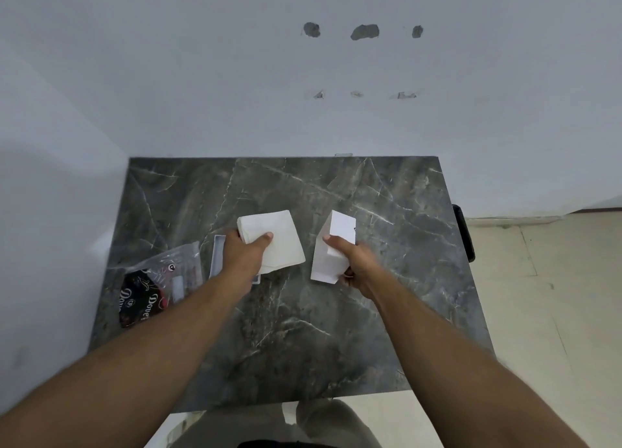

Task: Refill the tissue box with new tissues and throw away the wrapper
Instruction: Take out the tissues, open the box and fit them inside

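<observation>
My left hand (244, 251) grips a stack of folded white tissues (276, 235), held just above the dark marble table (303, 330). My right hand (350, 262) holds the white tissue box (331, 245) tilted on its edge, a little to the right of the tissues. The two do not touch. A clear plastic wrapper with a black and red printed label (151, 289) lies crumpled at the table's left side. A flat white piece, perhaps the box's lid (218, 256), lies under my left wrist, partly hidden.
The table stands against a pale wall in a corner. A dark object (466, 232) sticks out past the table's right edge. Light floor tiles (555, 296) lie to the right. My legs show below the near edge.
</observation>
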